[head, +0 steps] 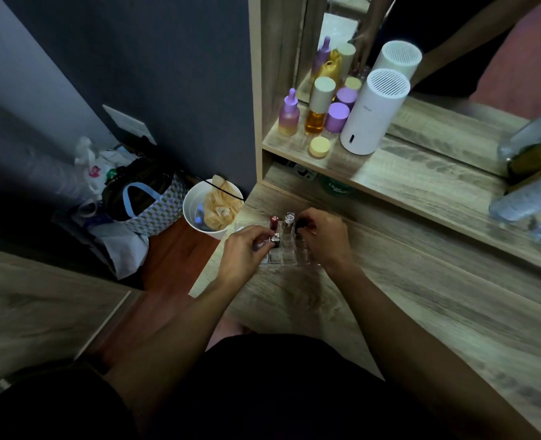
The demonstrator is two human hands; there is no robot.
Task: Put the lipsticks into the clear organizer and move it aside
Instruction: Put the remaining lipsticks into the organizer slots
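A clear organizer point(282, 257) with a grid of small cells sits on the wooden desk point(405, 312) near its left edge. A dark red lipstick point(274, 222) and a clear-capped lipstick point(289, 220) stand upright in its far cells. My left hand point(247, 252) pinches a silver-capped lipstick point(275, 240) over the left cells. My right hand point(323, 236) grips a black lipstick point(301, 225) over the right far cells. Whether either held lipstick sits fully in a cell is hidden by my fingers.
A shelf point(389, 173) above the desk carries a white cylinder device point(374, 112), purple and amber bottles point(318, 106) and a yellow jar point(319, 147), with a mirror behind. Plastic bottles point(529, 192) lie at right. A white bin point(212, 206) and bags point(142, 204) stand on the floor at left.
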